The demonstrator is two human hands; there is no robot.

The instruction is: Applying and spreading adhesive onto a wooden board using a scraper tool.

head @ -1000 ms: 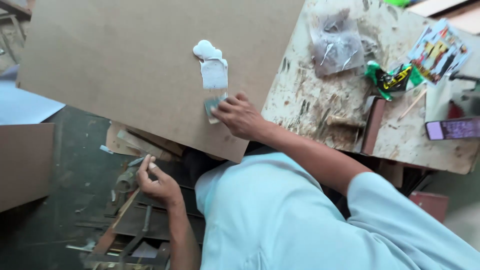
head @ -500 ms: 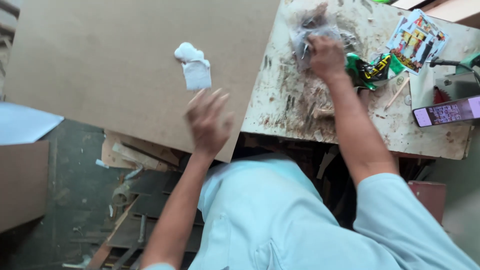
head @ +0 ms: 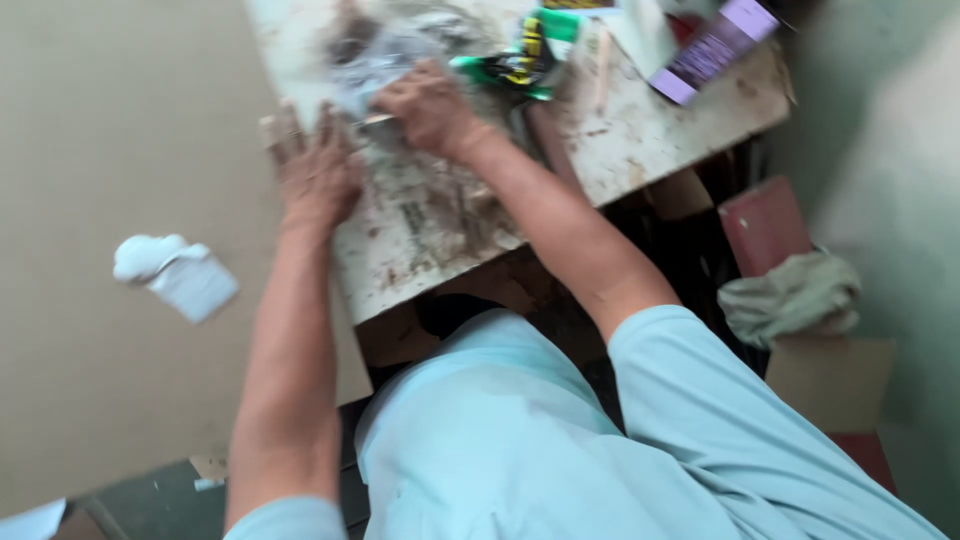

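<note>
Stained white tabletop (head: 640,130) with clear plastic bag (head: 385,60), green packet (head: 520,60), purple phone (head: 712,48).

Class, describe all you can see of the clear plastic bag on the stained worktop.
The plastic bag is clear, thin and crumpled, with pale glints on its folds; motion blur hides what is inside. It lies flat near the far edge of the worn, paint-stained worktop, beside a green and yellow packet. The right hand rests on its right side, seemingly pinching something thin and pale. The left hand lies flat at its near left edge, fingers spread.
</note>
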